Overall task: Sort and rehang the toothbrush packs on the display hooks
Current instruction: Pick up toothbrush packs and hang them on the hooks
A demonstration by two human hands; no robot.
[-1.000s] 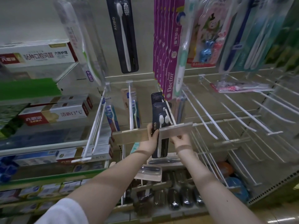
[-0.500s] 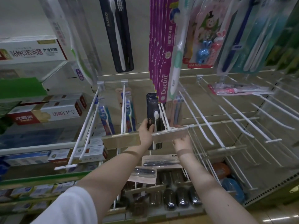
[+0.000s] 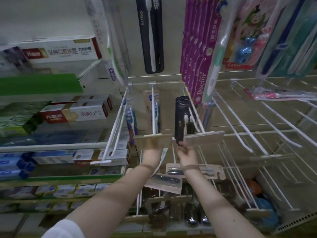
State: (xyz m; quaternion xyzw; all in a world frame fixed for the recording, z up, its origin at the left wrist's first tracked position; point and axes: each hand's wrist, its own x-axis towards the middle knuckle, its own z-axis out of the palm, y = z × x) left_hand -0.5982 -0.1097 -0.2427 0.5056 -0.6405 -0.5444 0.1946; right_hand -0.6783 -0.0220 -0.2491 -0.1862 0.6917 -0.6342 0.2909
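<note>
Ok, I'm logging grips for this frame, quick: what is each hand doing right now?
Left hand: fingers hidden behind the label strip, cannot tell.
Right hand: pinches the bottom of the black toothbrush packs.

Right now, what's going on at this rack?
A person is working at a shop rack of toothbrushes. The fingers of the right hand pinch the bottom edge of a bunch of black toothbrush packs hanging on a white hook. The left hand reaches up behind the label strip of the next hook, so its grip is hidden. Many hooks to the right are bare.
</note>
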